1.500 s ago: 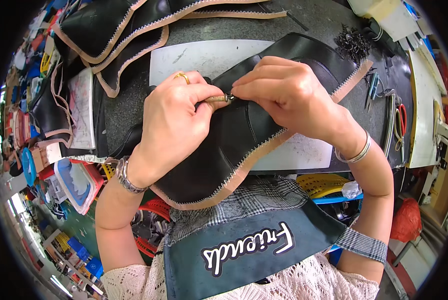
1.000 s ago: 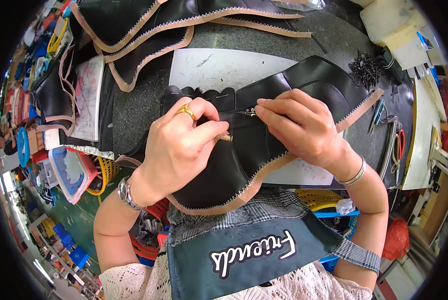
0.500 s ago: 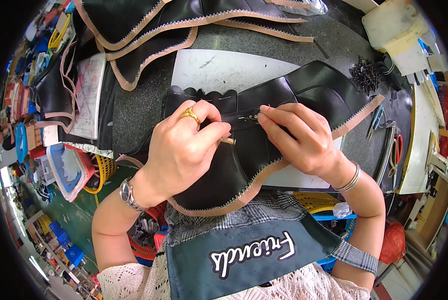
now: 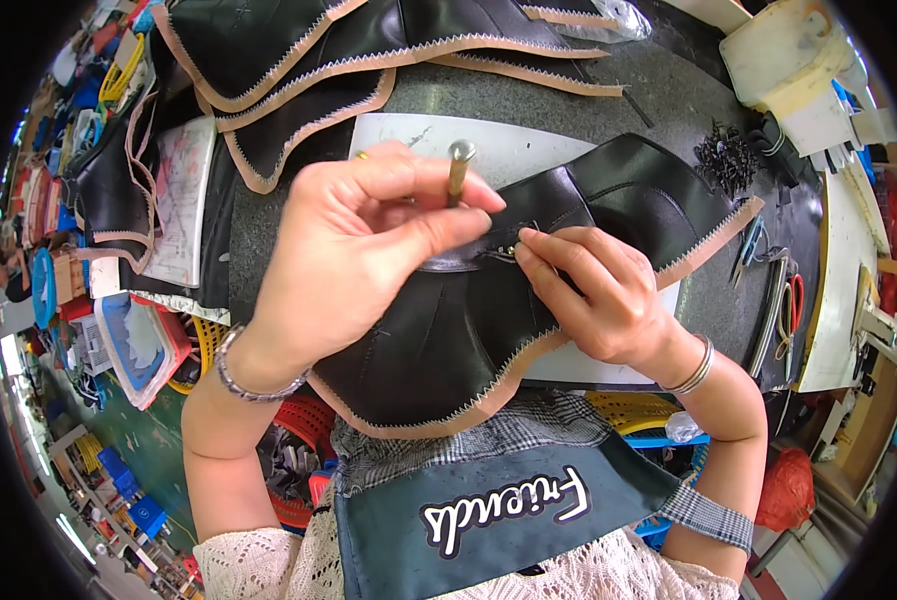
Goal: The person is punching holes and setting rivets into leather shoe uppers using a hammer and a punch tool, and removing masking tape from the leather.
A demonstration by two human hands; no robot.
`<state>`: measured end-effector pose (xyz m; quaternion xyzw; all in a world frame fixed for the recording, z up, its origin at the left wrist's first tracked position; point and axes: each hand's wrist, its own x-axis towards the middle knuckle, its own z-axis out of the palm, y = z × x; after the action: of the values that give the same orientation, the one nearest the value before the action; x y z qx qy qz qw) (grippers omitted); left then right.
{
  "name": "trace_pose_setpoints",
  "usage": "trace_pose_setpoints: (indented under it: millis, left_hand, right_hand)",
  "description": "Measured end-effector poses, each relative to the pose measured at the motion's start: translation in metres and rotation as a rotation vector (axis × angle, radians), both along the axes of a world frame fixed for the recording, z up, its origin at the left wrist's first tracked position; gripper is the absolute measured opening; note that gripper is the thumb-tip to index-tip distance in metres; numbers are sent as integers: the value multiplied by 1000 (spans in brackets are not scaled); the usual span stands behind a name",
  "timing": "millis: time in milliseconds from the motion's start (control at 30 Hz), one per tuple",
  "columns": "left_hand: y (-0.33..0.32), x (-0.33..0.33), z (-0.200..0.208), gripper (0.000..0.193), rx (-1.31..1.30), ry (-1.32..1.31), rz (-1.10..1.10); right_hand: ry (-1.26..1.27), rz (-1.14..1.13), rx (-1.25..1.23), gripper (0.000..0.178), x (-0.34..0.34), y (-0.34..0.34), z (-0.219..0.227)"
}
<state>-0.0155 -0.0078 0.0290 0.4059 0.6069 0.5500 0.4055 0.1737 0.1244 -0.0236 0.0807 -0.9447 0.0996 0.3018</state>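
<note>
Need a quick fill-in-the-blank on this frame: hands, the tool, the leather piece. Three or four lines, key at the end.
1. The left hand holds a short metal rod with a round flat head in a nearly ____ position.
2. The right hand presses its fingertips on a black leather piece with a tan zigzag-cut ____.
3. Each wrist wears a silver ____.
4. More black leather pieces lie stacked at the ____ side of the grey worktable.

Missing words: upright; edge; bracelet; far
</note>
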Motion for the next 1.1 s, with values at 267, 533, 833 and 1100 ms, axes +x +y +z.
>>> trace_pose_setpoints:
  millis: [267,533,833,1100]
  left_hand:
    - [-7,-1,-30,12,-144,-120,52]
    - [-6,3,-31,11,-115,-132,59]
    - [-6,6,-34,8,-66,-127,89]
    - [-6,6,-36,12,-58,-121,82]
  right_hand:
    - [5,-11,-213,37,-3,6,-9]
    - [-26,-35,-55,38,-2,1,-4]
    - [-63,-28,-81,37,-5,-1,1]
    - [99,-123,-145,22,-2,14,1]
